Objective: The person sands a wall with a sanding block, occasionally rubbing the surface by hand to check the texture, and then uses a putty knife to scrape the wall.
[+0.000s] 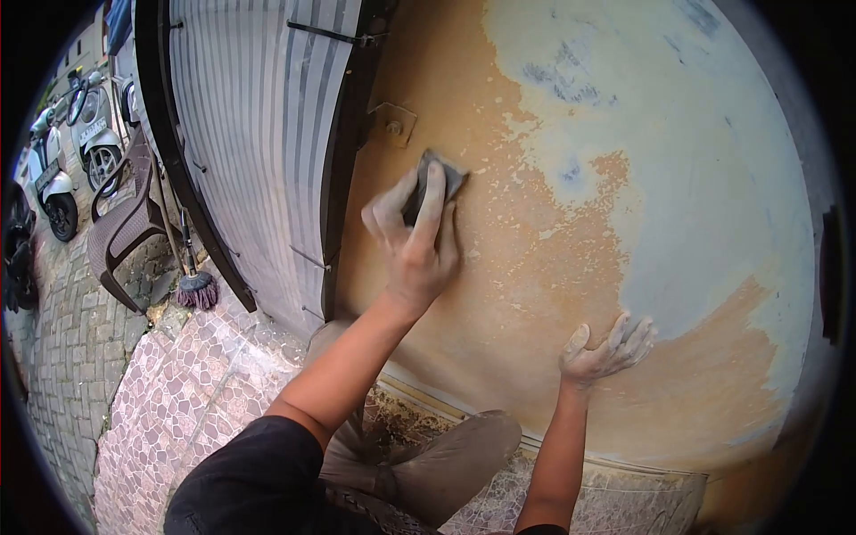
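Note:
My left hand (419, 227) is closed around a dark grey piece of sandpaper (454, 176), pressing it against the wall (526, 259) near the door frame. Its fingers cover much of the sandpaper, so how it is folded does not show. Lower and to the right, my right hand (606, 349) is open, fingers stretched out and laid on the wall. Pale dust coats both hands. The wall surface is patchy, with orange-tan areas next to pale blue-grey paint and ragged, flaking borders between them.
Left of the wall stands a striped metal panel (259, 116) in a dark frame with protruding rods. A brush (197, 290), a brown plastic chair (134, 209) and parked scooters (53, 174) are farther left. My bent knee (481, 446) is close to the wall's base.

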A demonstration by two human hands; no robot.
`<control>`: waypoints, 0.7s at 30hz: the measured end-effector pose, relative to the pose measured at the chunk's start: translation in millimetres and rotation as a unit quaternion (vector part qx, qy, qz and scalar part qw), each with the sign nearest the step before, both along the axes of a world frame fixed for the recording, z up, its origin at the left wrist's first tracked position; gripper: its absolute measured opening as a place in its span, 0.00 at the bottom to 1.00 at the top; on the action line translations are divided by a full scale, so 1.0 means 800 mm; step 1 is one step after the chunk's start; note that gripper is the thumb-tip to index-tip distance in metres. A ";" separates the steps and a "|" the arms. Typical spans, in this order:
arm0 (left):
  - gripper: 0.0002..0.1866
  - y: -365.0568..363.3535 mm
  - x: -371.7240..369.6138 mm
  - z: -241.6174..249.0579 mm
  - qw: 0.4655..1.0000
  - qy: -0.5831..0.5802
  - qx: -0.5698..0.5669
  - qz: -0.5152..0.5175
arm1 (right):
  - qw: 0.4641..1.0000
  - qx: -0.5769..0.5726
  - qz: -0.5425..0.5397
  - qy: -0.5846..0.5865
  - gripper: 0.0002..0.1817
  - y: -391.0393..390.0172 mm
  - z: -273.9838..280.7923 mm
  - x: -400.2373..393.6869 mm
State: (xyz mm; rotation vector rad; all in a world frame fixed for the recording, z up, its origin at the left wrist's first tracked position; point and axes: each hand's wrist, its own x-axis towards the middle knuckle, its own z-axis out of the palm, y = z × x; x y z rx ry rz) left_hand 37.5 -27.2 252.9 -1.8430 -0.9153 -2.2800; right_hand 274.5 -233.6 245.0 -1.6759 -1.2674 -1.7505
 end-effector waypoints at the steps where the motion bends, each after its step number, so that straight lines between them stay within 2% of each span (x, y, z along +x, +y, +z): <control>1: 0.30 -0.008 -0.002 -0.040 1.000 0.022 -0.007 0.005 | 1.000 0.004 0.002 -0.003 0.35 -0.001 0.001 0.000; 2: 0.30 -0.012 -0.004 -0.058 1.000 0.019 -0.001 0.007 | 1.000 0.003 0.005 -0.006 0.34 -0.002 0.002 -0.001; 5: 0.29 -0.014 -0.003 -0.054 0.999 -0.004 -0.039 -0.036 | 1.000 0.002 0.013 -0.009 0.34 0.000 0.003 0.000; 6: 0.29 -0.013 0.004 -0.014 0.998 -0.029 -0.034 -0.052 | 1.000 -0.001 0.017 -0.006 0.33 -0.001 0.002 -0.002; 8: 0.29 -0.009 0.001 0.080 0.997 -0.007 0.041 -0.060 | 1.000 -0.002 0.017 -0.005 0.33 0.001 0.002 -0.002; 11: 0.28 0.005 0.004 0.143 0.997 -0.024 0.065 -0.047 | 1.000 0.000 0.010 -0.004 0.33 -0.001 0.000 -0.002; 13: 0.28 -0.004 0.012 0.102 0.998 -0.025 0.050 -0.034 | 1.000 0.013 0.007 -0.002 0.33 0.002 0.001 -0.004; 14: 0.27 -0.011 0.016 0.065 0.999 -0.027 0.029 -0.018 | 1.000 0.011 0.015 -0.007 0.33 0.002 0.002 -0.005; 17: 0.29 -0.036 0.011 -0.076 0.996 0.048 0.016 -0.067 | 1.000 0.007 0.021 -0.017 0.33 0.001 0.004 0.000; 20: 0.29 -0.035 0.002 -0.056 0.995 0.042 -0.008 -0.092 | 1.000 -0.001 0.021 -0.011 0.33 0.000 0.001 -0.002; 21: 0.30 -0.031 0.001 -0.024 0.995 0.017 -0.019 -0.097 | 1.000 -0.004 0.021 -0.011 0.33 -0.001 0.002 -0.002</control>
